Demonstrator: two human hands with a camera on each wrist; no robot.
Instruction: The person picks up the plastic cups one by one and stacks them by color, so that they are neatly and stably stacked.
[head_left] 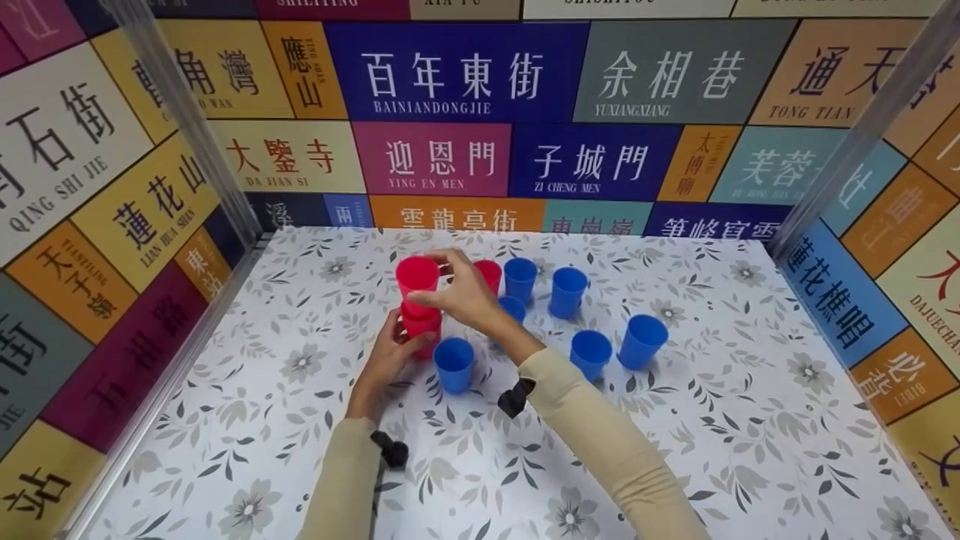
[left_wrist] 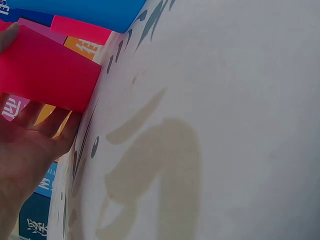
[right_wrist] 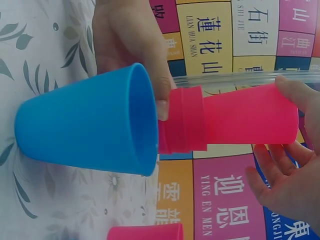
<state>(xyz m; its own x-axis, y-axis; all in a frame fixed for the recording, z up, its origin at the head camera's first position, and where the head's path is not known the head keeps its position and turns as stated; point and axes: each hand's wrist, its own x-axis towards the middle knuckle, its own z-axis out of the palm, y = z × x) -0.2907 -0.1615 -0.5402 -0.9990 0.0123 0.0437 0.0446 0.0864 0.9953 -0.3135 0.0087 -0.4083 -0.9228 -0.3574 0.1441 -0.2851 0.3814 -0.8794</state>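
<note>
My left hand (head_left: 390, 358) grips a short stack of nested red cups (right_wrist: 184, 122) low over the patterned tabletop. Above it, my right hand (head_left: 466, 296) holds another red cup (head_left: 417, 276) upright near its rim, thumb on one side and fingers on the other. In the right wrist view, the narrow lower end of this upper cup sits inside the stack's mouth, with most of its wall showing. The left wrist view shows a red cup wall (left_wrist: 50, 70) between the left thumb and fingers. A blue cup (head_left: 454, 365) stands just right of the left hand.
Behind the right hand stands another red cup (head_left: 490, 275). Several blue cups stand upright to the right, among them a back one (head_left: 520, 280) and a far right one (head_left: 643, 342). Panels with printed lettering (head_left: 457, 71) wall in the floral tabletop (head_left: 262, 420).
</note>
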